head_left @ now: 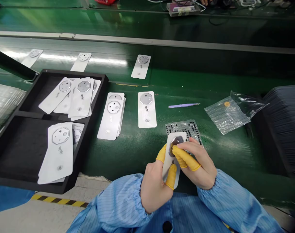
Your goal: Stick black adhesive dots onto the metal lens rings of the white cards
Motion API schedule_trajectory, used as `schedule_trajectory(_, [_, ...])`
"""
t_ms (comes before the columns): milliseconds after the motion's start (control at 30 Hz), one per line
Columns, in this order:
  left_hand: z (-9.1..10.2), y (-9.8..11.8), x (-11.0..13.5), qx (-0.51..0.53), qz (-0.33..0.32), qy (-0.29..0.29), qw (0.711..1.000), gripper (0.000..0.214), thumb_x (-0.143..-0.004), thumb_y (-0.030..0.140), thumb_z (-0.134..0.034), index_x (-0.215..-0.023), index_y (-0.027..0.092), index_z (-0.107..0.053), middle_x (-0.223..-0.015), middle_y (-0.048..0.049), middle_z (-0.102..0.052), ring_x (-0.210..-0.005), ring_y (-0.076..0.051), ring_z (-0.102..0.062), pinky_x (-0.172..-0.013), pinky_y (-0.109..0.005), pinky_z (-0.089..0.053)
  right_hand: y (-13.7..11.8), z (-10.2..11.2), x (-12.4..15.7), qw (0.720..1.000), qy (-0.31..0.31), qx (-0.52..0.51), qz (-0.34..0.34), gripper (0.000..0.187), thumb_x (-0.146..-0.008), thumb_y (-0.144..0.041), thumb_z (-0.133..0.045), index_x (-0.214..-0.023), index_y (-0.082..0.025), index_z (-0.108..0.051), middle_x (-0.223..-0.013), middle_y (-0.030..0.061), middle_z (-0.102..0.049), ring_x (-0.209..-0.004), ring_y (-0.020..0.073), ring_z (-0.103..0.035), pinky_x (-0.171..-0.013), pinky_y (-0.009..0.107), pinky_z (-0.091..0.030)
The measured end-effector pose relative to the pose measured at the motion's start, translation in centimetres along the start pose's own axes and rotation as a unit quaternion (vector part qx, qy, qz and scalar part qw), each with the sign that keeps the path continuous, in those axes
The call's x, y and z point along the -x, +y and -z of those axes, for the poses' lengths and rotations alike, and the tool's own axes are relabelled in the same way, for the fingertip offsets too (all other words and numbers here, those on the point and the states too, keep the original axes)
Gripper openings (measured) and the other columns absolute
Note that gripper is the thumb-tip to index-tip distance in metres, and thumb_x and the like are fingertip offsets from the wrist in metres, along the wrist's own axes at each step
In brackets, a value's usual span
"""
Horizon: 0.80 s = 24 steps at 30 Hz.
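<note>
Standing by the green worktop [137, 155], I see in the head view both hands closed on a white rectangular card [171, 137], held just above the near edge. The left hand [154, 184] pinches its lower half, and the right hand [200, 168] presses yellow-capped fingertips [180, 152] onto its grey octagonal metal inset [177, 141]. Seating that inset looks like the step in hand, and it calls for steady, square pressure. Open worktop lies just left, between the black-dotted sheet [186, 127] and the black foam tray [98, 97].

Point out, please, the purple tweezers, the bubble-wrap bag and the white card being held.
purple tweezers [183, 105]: head view, mid shaft.
bubble-wrap bag [225, 118]: head view, centre of the bag.
white card [171, 137]: head view, top left corner.
</note>
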<state>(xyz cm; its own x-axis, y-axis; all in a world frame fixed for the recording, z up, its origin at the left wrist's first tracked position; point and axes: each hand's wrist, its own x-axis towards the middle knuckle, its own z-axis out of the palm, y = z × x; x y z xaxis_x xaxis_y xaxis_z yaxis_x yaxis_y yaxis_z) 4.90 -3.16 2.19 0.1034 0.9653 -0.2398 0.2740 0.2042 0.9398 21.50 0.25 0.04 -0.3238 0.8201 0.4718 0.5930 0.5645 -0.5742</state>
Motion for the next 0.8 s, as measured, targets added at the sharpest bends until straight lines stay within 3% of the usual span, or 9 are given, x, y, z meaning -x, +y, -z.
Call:
schedule_trajectory(133, [0.2,0.0,-0.1,-0.005,-0.004,0.003,1.0,0.032,-0.08,0.035,-0.062,-0.11,0.023,-0.059,-0.081,-0.0051,-0.069,-0.065,-0.022,-0.064,-0.059,-0.032,-0.052,-0.7,0.4,-1.1,0.998,-0.039,0.016,0.044,0.053,-0.088,-0.013,-0.048,-0.139,-0.023,-0.038,-0.115,0.0075,-0.065,-0.109,0.0217,-0.061,-0.106,0.045,-0.042])
schedule_trajectory(233, [0.4,-0.2,-0.1,-0.037,-0.025,0.016,0.999,0.021,-0.079,0.031,-0.061,-0.099,0.022,-0.059,-0.079,-0.0056,-0.068,-0.062,-0.021,-0.062,-0.056,-0.031,-0.049,-1.5,0.4,-1.3,0.989,-0.078,0.078,0.1,0.052,-0.088,-0.019,-0.049,-0.138,-0.014,-0.04,-0.134,0.0195,-0.052,-0.128,0.0332,-0.045,-0.104,0.057,-0.039])
schedule_trajectory(300, [0.2,-0.5,-0.1,-0.067,-0.031,0.014,0.997,0.013,-0.079,0.028,-0.059,-0.09,0.022,-0.058,-0.071,-0.0047,-0.065,-0.054,-0.019,-0.058,-0.049,-0.029,-0.045,-1.7,0.2,-1.1,0.986,-0.102,0.09,0.097,0.054,-0.087,-0.021,-0.048,-0.138,-0.009,-0.038,-0.141,0.0238,-0.042,-0.134,0.0379,-0.036,-0.102,0.061,-0.04])
schedule_trajectory(400, [-0.2,-0.7,-0.2,-0.096,-0.028,0.005,0.995,0.009,-0.077,0.024,-0.059,-0.085,0.022,-0.056,-0.064,-0.0033,-0.063,-0.048,-0.017,-0.055,-0.044,-0.028,-0.041,-1.5,-0.3,-0.7,0.989,-0.111,0.051,0.084,0.058,-0.088,-0.02,-0.048,-0.142,-0.009,-0.032,-0.146,0.0231,-0.036,-0.136,0.0373,-0.033,-0.102,0.058,-0.042])
schedule_trajectory(500, [0.5,-0.7,-0.9,-0.074,-0.041,-0.007,0.996,0.025,-0.079,0.023,-0.059,-0.104,0.02,-0.057,-0.08,-0.0058,-0.071,-0.06,-0.02,-0.064,-0.053,-0.028,-0.049,-0.6,-0.4,-0.8,0.991,-0.111,-0.016,0.073,0.058,-0.09,-0.022,-0.046,-0.145,-0.013,-0.029,-0.149,0.0193,-0.031,-0.136,0.0332,-0.034,-0.105,0.054,-0.042])
schedule_trajectory(567, [2.6,-0.8,-2.2,-0.067,-0.069,0.019,0.995,0.04,-0.081,0.024,-0.059,-0.12,0.019,-0.052,-0.104,-0.0091,-0.071,-0.083,-0.023,-0.069,-0.071,-0.03,-0.055,0.2,-0.2,-0.9,0.991,-0.113,-0.044,0.047,0.057,-0.091,-0.022,-0.045,-0.146,-0.015,-0.028,-0.151,0.0169,-0.028,-0.137,0.0307,-0.034,-0.108,0.05,-0.041])
schedule_trajectory(667, [8.7,-1.6,-4.9,-0.152,-0.083,0.17,0.97,0.052,-0.082,0.026,-0.058,-0.132,0.017,-0.045,-0.128,-0.0121,-0.061,-0.114,-0.028,-0.06,-0.096,-0.038,-0.049,2.1,0.4,-0.6,0.994,-0.104,-0.024,0.007,0.06,-0.09,-0.019,-0.05,-0.146,-0.019,-0.028,-0.15,0.0141,-0.031,-0.137,0.0281,-0.034,-0.111,0.047,-0.038])
schedule_trajectory(733, [13.4,-2.4,-6.9,-0.241,-0.042,0.251,0.937,0.06,-0.081,0.028,-0.059,-0.137,0.017,-0.04,-0.123,-0.0122,-0.063,-0.113,-0.031,-0.06,-0.097,-0.046,-0.048,3.6,0.6,0.1,0.995,-0.094,0.016,-0.006,0.063,-0.089,-0.02,-0.053,-0.146,-0.02,-0.028,-0.148,0.0136,-0.035,-0.137,0.0282,-0.036,-0.112,0.048,-0.037])
schedule_trajectory(800, [17.3,-3.4,-8.9,-0.26,-0.025,0.269,0.927,0.061,-0.075,0.027,-0.065,-0.132,0.017,-0.046,-0.116,-0.0133,-0.066,-0.113,-0.037,-0.058,-0.099,-0.055,-0.043,4.9,0.7,1.0,0.994,-0.095,0.051,-0.007,0.064,-0.088,-0.022,-0.057,-0.146,-0.021,-0.03,-0.148,0.0143,-0.035,-0.137,0.0301,-0.034,-0.11,0.052,-0.038])
